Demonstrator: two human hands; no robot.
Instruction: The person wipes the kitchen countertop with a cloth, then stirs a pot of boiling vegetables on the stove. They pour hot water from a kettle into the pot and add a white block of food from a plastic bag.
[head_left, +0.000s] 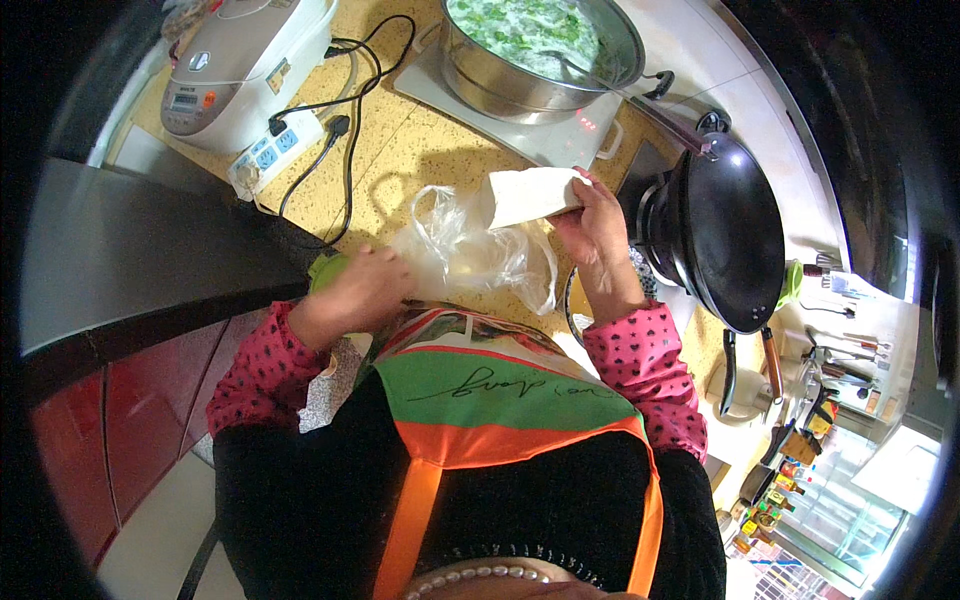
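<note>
My right hand grips one end of a white block, likely tofu, raised over the yellow speckled counter. Beneath and beside the block lies a crumpled clear plastic bag. My left hand, blurred, is to the left of the bag at the counter's near edge, its back facing up; whether it holds anything is hidden. Part of a green object shows just behind that hand. Farther back, a steel pot of foaming liquid and chopped greens stands on an induction cooker, with a ladle in it.
At the back left are a rice cooker and a power strip with black cords trailing over the counter. A black wok stands close to my right forearm. Kitchen tools and bottles line the far right.
</note>
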